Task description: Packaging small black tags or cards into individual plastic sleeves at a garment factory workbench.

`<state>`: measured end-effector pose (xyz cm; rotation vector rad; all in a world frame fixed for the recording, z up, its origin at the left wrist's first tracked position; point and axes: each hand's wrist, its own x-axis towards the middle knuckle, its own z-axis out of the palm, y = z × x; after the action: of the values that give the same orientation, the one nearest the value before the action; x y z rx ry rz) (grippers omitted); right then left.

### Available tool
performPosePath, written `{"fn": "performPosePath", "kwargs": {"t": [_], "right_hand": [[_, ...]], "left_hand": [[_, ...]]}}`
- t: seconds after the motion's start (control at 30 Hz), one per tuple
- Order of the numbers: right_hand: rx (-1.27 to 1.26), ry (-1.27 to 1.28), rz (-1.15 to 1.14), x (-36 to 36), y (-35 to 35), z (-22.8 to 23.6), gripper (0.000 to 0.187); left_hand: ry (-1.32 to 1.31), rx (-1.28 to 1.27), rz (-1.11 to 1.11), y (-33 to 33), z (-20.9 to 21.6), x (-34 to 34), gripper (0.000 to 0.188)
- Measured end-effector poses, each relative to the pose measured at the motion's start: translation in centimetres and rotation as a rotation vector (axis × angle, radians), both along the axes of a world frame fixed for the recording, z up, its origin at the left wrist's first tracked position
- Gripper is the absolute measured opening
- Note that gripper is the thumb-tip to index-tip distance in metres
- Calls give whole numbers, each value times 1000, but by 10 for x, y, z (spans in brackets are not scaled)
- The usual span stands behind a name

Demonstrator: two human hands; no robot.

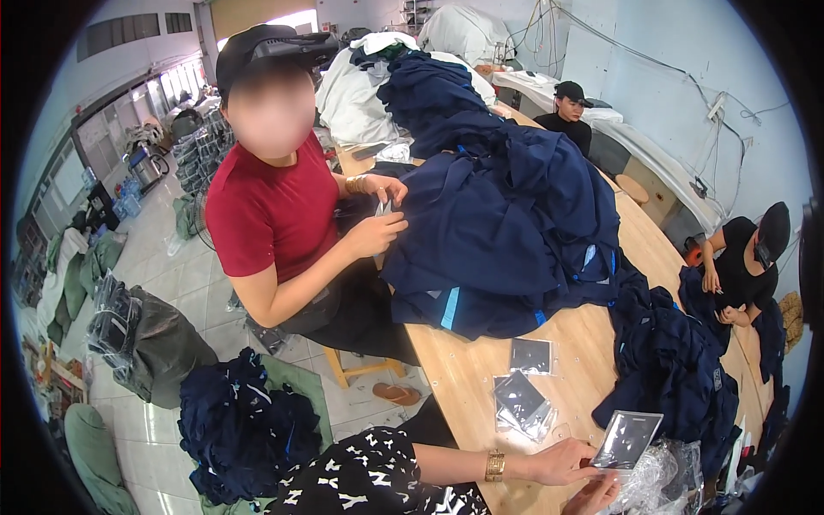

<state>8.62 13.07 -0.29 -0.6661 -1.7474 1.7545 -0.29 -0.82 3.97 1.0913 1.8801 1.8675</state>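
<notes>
By the plastic pile (665, 487), your left hand (562, 462) pinches one packet (631, 439), your right hand (592, 496) curls below, grip unclear, and loose packets (520, 395) already lie left of that pile, the remaining count unclear.

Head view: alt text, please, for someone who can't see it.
The wearer's left hand holds a clear packet with a dark insert at a wooden table, the right hand close by. Similar packets and heaped navy garments lie on the table. A co-worker in red is at left, two in black at right.
</notes>
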Motion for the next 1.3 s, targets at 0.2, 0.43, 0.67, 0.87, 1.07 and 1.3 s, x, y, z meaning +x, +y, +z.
{"fn": "performPosePath", "kwargs": {"t": [0.2, 0.43, 0.67, 0.87, 1.07, 1.3], "right_hand": [[-66, 104, -126, -5, -3, 9, 37], [185, 90, -74, -1, -2, -10, 29], [-97, 257, -117, -14, -32, 14, 19], [207, 98, -73, -8, -30, 10, 21], [-13, 103, -131, 9, -16, 12, 21], [-31, 94, -276, 24, 1, 6, 18]], "left_hand": [[-70, 0, -12, 1, -5, 5, 28], [-335, -171, -2, -6, 7, 13, 37], [-383, 148, -84, 9, -33, 16, 31], [-427, 117, 1, 0, -15, 9, 22], [-676, -45, 350, -20, -68, -35, 31], [-1682, 144, 121, -46, -94, -53, 75]]}}
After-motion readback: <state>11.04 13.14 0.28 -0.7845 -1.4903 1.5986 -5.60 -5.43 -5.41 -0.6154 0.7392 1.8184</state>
